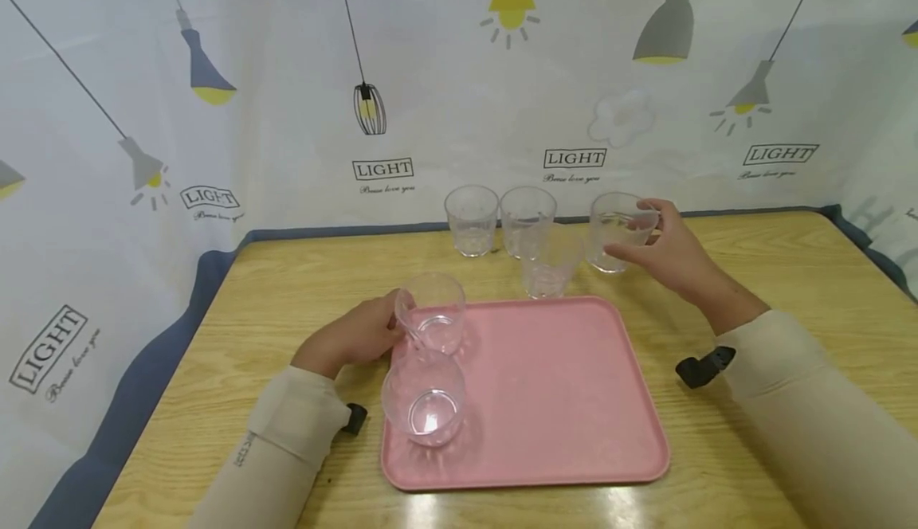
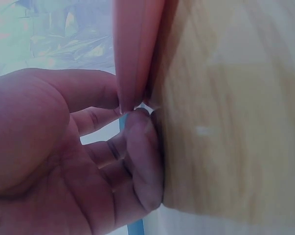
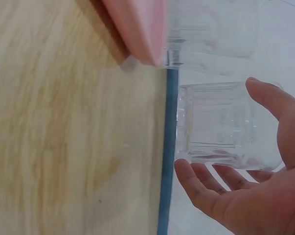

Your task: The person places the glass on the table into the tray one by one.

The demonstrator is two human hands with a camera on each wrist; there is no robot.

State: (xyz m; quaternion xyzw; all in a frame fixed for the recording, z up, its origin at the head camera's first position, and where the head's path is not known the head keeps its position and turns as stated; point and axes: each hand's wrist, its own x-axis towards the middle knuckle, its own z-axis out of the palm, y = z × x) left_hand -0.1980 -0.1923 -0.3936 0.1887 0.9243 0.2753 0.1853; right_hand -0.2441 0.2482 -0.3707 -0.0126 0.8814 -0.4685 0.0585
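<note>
- Clearly, the thumb and fingers of the right hand (image 1: 667, 250) are clasping the rightmost clear cup (image 1: 618, 226) from opposite sides.
- That cup is being held upright towards the back of the wooden table (image 1: 287, 290); whether its base is touching the wood, I cannot tell.
- Meanwhile, the left hand (image 1: 369, 330) is resting with curled fingers at the far-left corner of the pink tray (image 1: 552, 385), right beside the far cup (image 1: 437, 306); whether they are gripping rim or cup, I cannot tell.
- Along the tray's left side, that far cup and the near cup (image 1: 426, 393) are standing upright, one behind the other.
- Just beyond the tray, a middle cup (image 1: 552, 262) is standing, with two back cups (image 1: 471, 222) side by side behind it.
- Further out, a lamp-printed white sheet (image 1: 459, 99) is hanging.
</note>
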